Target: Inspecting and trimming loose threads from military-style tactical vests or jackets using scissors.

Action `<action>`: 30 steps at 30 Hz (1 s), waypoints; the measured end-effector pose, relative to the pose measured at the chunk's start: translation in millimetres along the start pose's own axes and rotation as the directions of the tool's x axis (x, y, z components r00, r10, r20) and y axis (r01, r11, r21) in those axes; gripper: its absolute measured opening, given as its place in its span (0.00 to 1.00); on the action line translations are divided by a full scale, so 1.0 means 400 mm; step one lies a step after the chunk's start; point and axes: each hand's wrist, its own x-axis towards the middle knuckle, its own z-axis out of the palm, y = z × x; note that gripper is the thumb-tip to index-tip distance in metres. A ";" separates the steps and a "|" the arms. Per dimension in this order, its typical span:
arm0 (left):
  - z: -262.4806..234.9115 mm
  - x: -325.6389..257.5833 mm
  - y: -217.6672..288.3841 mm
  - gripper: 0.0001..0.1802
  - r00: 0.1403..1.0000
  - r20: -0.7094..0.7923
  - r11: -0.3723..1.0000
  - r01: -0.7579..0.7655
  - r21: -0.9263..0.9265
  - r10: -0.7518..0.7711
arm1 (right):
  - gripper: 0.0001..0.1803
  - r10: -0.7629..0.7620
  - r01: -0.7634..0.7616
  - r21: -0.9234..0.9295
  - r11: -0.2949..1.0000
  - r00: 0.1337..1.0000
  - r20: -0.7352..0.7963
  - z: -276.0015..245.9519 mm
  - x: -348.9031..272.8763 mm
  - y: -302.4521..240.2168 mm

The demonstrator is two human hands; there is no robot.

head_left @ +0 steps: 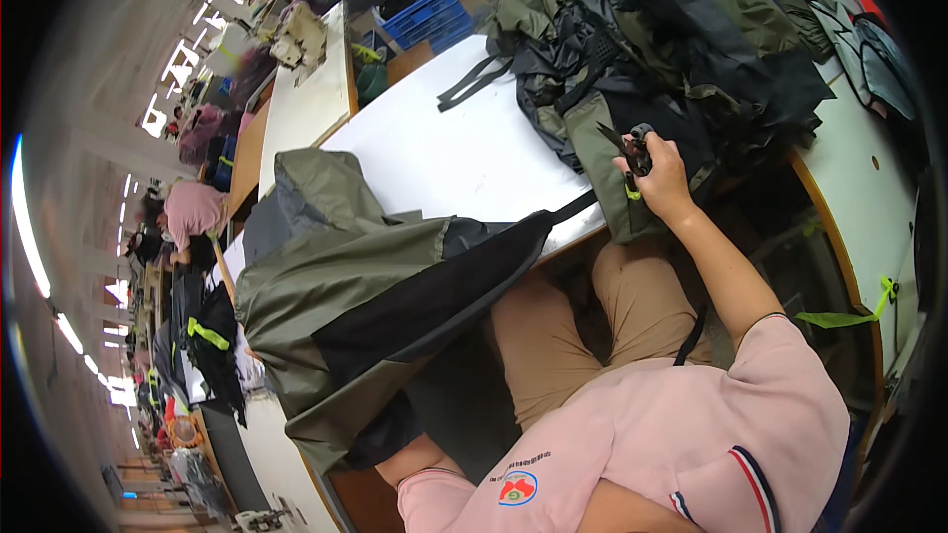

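My right hand (666, 181) is closed around a pair of dark scissors (610, 135), their pointed blades sticking out to the left. Under it, an olive piece of fabric (602, 163) hangs from a big heap of olive and black garments (681, 44) over the table's near edge. To the left, an olive and black garment (375, 286) drapes across the white table (415, 148) and down toward my lap. My left forearm (420, 459) goes in beneath that garment, which hides the left hand and whatever it touches. A black strap (573, 207) runs from the garment toward the heap.
Blue crates (425, 10) stand beyond the table. On the right, a pale tabletop (869, 168) has a yellow-green ribbon (849, 316) hanging at its edge. Another person in pink (195, 209) is at the left, near a dark bundle (202, 336) with a bright strip.
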 end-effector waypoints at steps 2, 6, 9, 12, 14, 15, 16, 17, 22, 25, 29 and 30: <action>-0.046 -0.026 -0.013 0.15 0.999 -0.016 0.997 0.043 0.060 -0.042 | 0.23 0.012 -0.068 0.300 0.952 0.983 0.185 -0.012 -0.013 -0.083; -0.091 -0.030 -0.038 0.16 0.991 -0.006 0.974 0.129 0.187 -0.130 | 0.27 -0.186 -0.322 0.700 0.637 0.817 0.546 0.015 -0.049 -0.219; -0.101 -0.013 -0.055 0.16 0.983 0.022 0.945 0.170 0.280 -0.184 | 0.18 -0.271 -0.488 0.724 0.488 0.703 0.657 0.056 -0.080 -0.322; -0.102 0.003 -0.065 0.16 0.973 0.042 0.906 0.194 0.375 -0.226 | 0.11 -0.404 -0.666 0.645 0.376 0.508 0.761 0.035 -0.074 -0.376; -0.124 -0.001 -0.070 0.17 0.967 0.029 0.876 0.216 0.432 -0.253 | 0.10 -0.548 -0.606 0.737 0.299 0.523 0.652 -0.045 -0.032 -0.391; -0.131 -0.005 -0.073 0.17 0.963 0.021 0.859 0.229 0.459 -0.268 | 0.13 -0.562 -0.625 0.735 0.262 0.521 0.643 -0.090 -0.008 -0.379; -0.153 -0.027 -0.077 0.17 0.960 -0.007 0.841 0.250 0.479 -0.282 | 0.13 -0.404 -0.582 0.676 0.452 0.542 0.737 -0.167 0.032 -0.401; -0.147 -0.026 -0.085 0.17 0.952 0.001 0.820 0.263 0.508 -0.306 | 0.10 -0.167 -0.508 0.671 0.540 0.717 0.677 -0.165 0.016 -0.352; -0.167 -0.064 -0.149 0.18 0.909 -0.034 0.714 0.349 0.607 -0.416 | 0.11 -0.387 -0.395 0.877 0.273 0.790 0.476 -0.356 0.210 -0.396; 0.046 -0.068 -0.081 0.08 0.900 0.356 0.239 -0.299 0.924 -0.251 | 0.14 -0.165 -0.507 0.562 0.654 0.629 0.760 -0.402 0.220 -0.420; 0.209 0.008 -0.112 0.19 0.899 0.438 0.825 -0.265 0.500 0.023 | 0.12 -0.146 -0.525 0.562 0.640 0.634 0.759 -0.239 0.194 -0.294; 0.233 0.025 -0.143 0.32 0.847 0.531 0.760 -0.350 0.548 0.006 | 0.12 -0.136 -0.534 0.539 0.651 0.617 0.775 -0.208 0.195 -0.275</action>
